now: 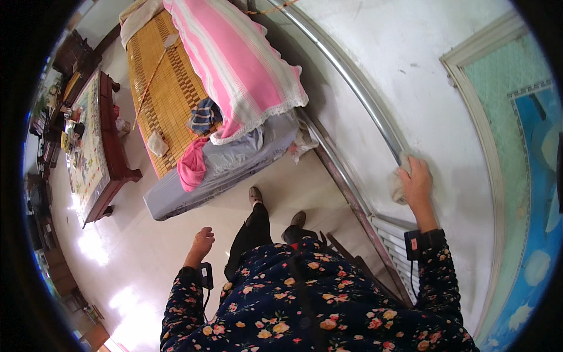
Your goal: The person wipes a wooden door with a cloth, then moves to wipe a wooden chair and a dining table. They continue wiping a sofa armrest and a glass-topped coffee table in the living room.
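Observation:
My right hand is closed on a crumpled pale cloth, pressed against the lower end of a shiny metal pipe along the white wall. Part of the cloth is hidden behind the fingers. My left hand hangs low over the tiled floor, its fingers loosely bent and a little apart, with nothing visible in it. Both sleeves are dark with a flower print, and a small black device sits at each wrist.
Ahead stands a bed with a bamboo mat, a pink striped cover and small cloths. White radiator-like bars run below the pipe. A framed panel is at right. A long table stands left.

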